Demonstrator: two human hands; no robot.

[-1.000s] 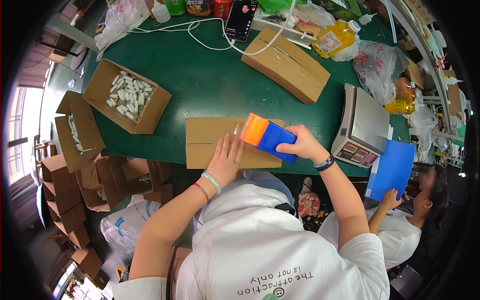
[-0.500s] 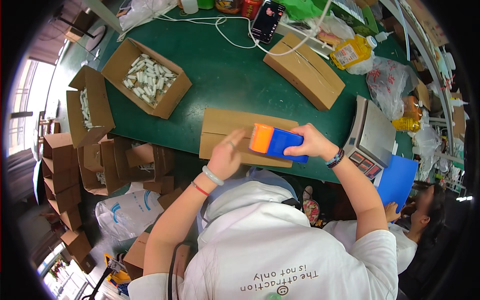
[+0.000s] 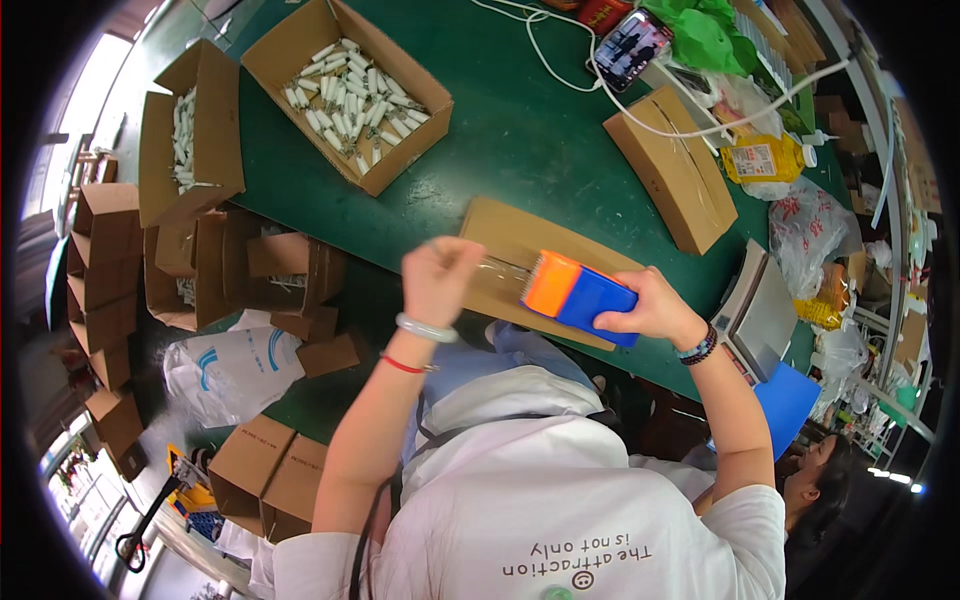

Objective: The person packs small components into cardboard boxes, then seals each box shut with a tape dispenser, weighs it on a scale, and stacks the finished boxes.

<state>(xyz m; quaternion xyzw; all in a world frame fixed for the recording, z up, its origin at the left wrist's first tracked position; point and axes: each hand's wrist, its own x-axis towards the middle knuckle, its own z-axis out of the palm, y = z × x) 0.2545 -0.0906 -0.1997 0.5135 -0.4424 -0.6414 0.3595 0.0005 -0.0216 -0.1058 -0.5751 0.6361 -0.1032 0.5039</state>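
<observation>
My right hand (image 3: 655, 305) grips a blue and orange tape dispenser (image 3: 600, 300) over a flat-topped cardboard box (image 3: 500, 225) at the table's near edge. The dispenser's orange end points left. From that end a shiny strip of clear tape (image 3: 503, 266) reaches toward my left hand (image 3: 440, 275). The fingers of that hand are pinched together at the strip's left end, somewhat blurred, above the box's left end. The dispenser and my right hand hide part of the box's lid.
An open carton (image 3: 415, 160) of small white cylindrical parts stands far left, with another carton (image 3: 215, 185) beside it. A taped box (image 3: 675, 165), phone (image 3: 632, 48), yellow bottle (image 3: 765, 158) and scale (image 3: 757, 310) lie to the right. Another person (image 3: 815, 475) sits low right.
My left hand has drawn away leftward from the dispenser, and a strip of clear tape now shows between them. The right hand keeps its grip. The whole view has shifted and turned.
</observation>
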